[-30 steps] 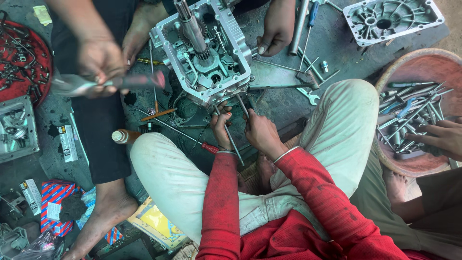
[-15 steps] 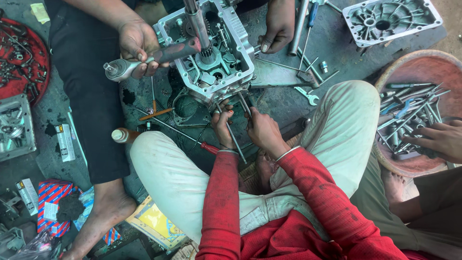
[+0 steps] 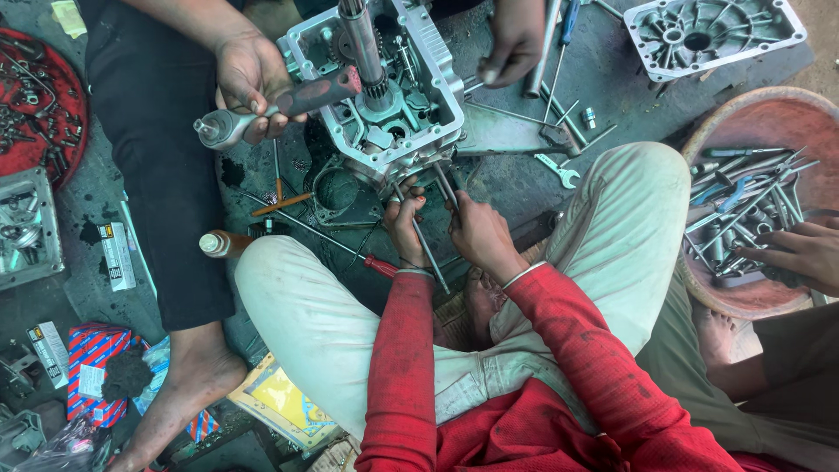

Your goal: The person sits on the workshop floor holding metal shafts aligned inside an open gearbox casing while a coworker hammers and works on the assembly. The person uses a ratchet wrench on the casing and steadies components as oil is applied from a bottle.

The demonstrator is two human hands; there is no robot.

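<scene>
Since the earlier frame, little has shifted at the wearer's own hands, while the co-worker's ratchet wrench has been lowered slightly beside the gearbox casing.

A thin metal rod is gripped by the left hand, whose fingers are curled narrowly around it just below the casing's lower edge. A second slim rod-like tool is held by the right hand, with the fingers closed tight about it; its tip is pressed against the casing's underside, right above the fingertips. Both hands are kept close together, almost touching, between the wearer's raised knees.

Directly beyond the fingers, the open casing is seen tilted, with a splined shaft standing up from it. To the left of the fingers, a red-handled screwdriver lies on the floor. To the right, a small spanner rests on the ground, and further off a round basin of tools is being reached into by another person's hand.
</scene>
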